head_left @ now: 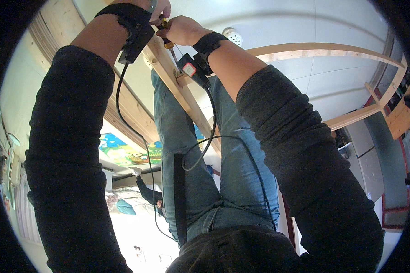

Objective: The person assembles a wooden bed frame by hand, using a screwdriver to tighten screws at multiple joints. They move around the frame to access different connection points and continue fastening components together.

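Note:
Both of my hands meet at the top edge around a screwdriver (pixel 169 45) with a yellow-and-black handle. My right hand (pixel 183 30) is closed, its fingers bent round the handle. Just above and to the left, my left hand (pixel 160 7) is curled at the handle's upper end, partly cut off by the picture's edge. The metal shaft slants down toward a narrow wooden beam (pixel 171 73) with a small wood block (pixel 183 80) on its side. Whether the tip touches a screw is hidden.
Wider wooden boards (pixel 127 107) run at the left. A curved wooden frame (pixel 323 47) reaches across the right. Black cables (pixel 122 98) hang from wrist-worn devices (pixel 136 43) over my jeans (pixel 246 159). Another person's dark sleeve (pixel 146 191) shows at lower left, near a colourful mat (pixel 127 150).

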Demonstrator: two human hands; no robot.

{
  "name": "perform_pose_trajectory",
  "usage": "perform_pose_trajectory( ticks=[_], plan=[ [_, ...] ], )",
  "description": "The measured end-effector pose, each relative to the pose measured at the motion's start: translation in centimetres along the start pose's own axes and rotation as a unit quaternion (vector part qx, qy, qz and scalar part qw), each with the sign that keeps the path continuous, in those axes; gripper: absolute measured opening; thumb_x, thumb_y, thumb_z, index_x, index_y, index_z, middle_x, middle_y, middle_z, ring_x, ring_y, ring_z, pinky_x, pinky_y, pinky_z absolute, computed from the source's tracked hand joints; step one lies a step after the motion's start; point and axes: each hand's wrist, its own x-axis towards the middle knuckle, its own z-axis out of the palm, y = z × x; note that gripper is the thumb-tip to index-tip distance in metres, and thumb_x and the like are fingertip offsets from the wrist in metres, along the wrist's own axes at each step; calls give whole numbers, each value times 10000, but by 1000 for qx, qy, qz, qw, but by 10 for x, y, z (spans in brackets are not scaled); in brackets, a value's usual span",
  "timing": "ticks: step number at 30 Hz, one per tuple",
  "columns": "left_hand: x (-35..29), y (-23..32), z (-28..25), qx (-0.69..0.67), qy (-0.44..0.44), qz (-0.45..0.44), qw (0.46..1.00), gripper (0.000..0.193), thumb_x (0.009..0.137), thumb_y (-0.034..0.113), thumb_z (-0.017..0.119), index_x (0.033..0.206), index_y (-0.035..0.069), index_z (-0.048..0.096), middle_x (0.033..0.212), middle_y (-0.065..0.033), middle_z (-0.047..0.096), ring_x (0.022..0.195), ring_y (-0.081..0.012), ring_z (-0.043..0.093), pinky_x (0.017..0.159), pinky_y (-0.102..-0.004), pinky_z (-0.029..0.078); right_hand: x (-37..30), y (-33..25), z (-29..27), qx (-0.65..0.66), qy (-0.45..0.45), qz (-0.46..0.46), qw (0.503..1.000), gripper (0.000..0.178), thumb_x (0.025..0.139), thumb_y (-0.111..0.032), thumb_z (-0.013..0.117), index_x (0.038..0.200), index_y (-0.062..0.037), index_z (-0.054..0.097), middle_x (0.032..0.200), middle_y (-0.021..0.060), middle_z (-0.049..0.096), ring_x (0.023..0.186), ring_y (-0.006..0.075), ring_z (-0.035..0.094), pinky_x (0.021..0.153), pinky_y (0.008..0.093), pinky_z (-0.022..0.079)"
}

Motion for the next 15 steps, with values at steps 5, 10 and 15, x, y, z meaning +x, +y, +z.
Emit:
perform_pose_trajectory(
  ticks=[5, 10, 15],
  plan=[
    [-1, 0, 0, -3, 4, -10, 1000, 343, 816, 138, 537, 1154, 81, 546, 1088, -93, 583, 946, -235, 553, 796, -377, 449, 0, -1, 0, -48, 24, 6, 999, 493, 849, -505, 452, 877, -52, 644, 809, 152, 629, 775, 287, 605, 709, 374, 464],
    [-8, 4, 4, -12, 7, -20, 1000, 334, 816, 143, 536, 1143, 76, 553, 1074, -96, 587, 932, -235, 554, 789, -379, 448, 6, 5, 3, -62, 21, -24, 998, 424, 876, -477, 413, 907, -125, 646, 828, 131, 630, 818, 283, 599, 726, 379, 461],
    [-15, 9, 7, -22, 3, -38, 999, 325, 817, 147, 535, 1132, 71, 559, 1059, -99, 591, 918, -234, 555, 782, -380, 447, 12, 11, 7, -122, 19, -74, 990, 392, 893, -451, 384, 934, -151, 634, 796, 117, 626, 804, 274, 601, 716, 372, 464]
  ],
)
